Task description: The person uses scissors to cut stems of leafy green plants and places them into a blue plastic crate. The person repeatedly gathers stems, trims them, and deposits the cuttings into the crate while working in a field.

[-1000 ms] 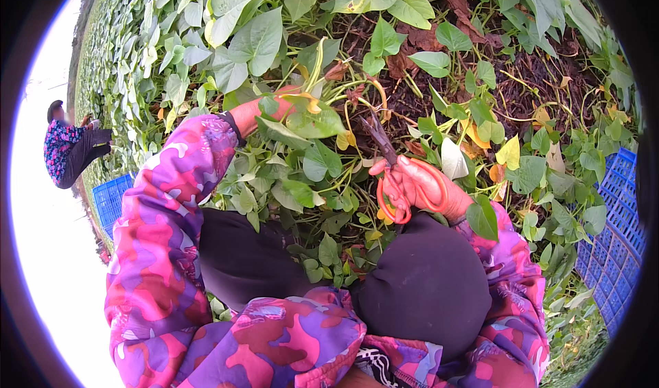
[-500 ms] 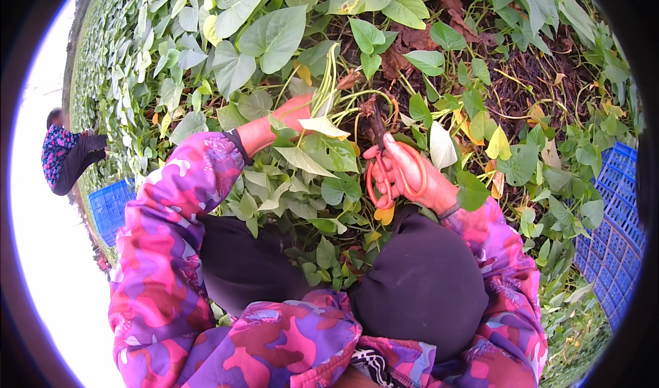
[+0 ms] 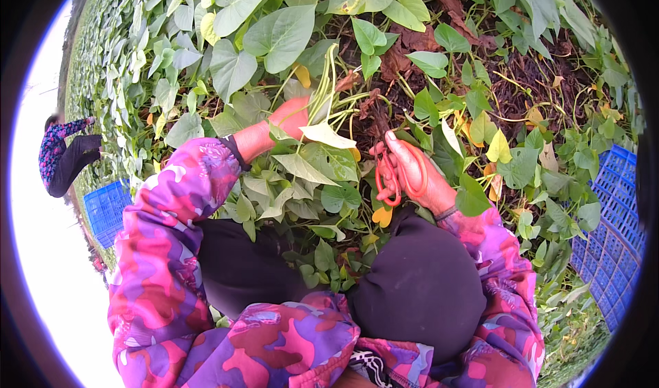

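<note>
Green stems (image 3: 326,79) stand in front of the wearer, bunched at the left hand (image 3: 291,117); its fingers look closed round them, tips partly hidden by leaves. Right hand (image 3: 429,182) has its fingers wrapped through the orange handles of the scissors (image 3: 379,175), dark blades pointing up toward the stem bases; can't tell if the blades are apart. Best: keep the bunch taut, blades low, left fingertips clear of the cut line. In the way: a pale leaf (image 3: 328,135) over the bunch, brown dead leaves (image 3: 412,52) behind the blades. Blue crates right (image 3: 607,233) and left (image 3: 106,213), co-worker (image 3: 65,155) far left.
</note>
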### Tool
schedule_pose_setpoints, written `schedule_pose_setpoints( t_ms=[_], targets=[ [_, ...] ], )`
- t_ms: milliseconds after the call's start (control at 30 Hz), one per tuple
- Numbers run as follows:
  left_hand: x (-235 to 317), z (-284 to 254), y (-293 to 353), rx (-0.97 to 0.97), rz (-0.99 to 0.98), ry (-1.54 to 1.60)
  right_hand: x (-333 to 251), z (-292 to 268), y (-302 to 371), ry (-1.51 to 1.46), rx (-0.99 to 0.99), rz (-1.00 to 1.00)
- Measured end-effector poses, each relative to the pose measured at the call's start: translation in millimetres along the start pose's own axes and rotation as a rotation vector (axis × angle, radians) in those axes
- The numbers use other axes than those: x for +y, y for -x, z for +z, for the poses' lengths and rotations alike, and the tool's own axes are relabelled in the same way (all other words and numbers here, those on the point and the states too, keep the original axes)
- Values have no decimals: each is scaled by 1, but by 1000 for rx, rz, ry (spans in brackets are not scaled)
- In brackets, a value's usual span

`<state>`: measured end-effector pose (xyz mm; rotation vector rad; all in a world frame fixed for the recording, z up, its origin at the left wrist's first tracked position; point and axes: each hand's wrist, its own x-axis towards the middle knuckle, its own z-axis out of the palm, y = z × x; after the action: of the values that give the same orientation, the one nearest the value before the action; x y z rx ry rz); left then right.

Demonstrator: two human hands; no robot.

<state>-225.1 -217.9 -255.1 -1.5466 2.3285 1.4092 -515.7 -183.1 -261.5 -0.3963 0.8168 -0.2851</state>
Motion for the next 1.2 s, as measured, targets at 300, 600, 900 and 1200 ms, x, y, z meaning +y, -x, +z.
schedule_pose_setpoints(
  t_ms=[300, 600, 900, 1200],
  targets=[
    [-15, 15, 5, -208, -36, 1339, -4, 2, -9, 110, 27, 33],
    [-17, 12, 9, -275, -219, 1915, -4, 1, -15, 267, 33, -66],
    [39, 2, 22, 175, -179, -318, -18, -8, 1, 457, 6, -136],
    [43, 0, 27, 235, -160, -368, -12, -4, 10, 532, 52, -194]
  ],
)
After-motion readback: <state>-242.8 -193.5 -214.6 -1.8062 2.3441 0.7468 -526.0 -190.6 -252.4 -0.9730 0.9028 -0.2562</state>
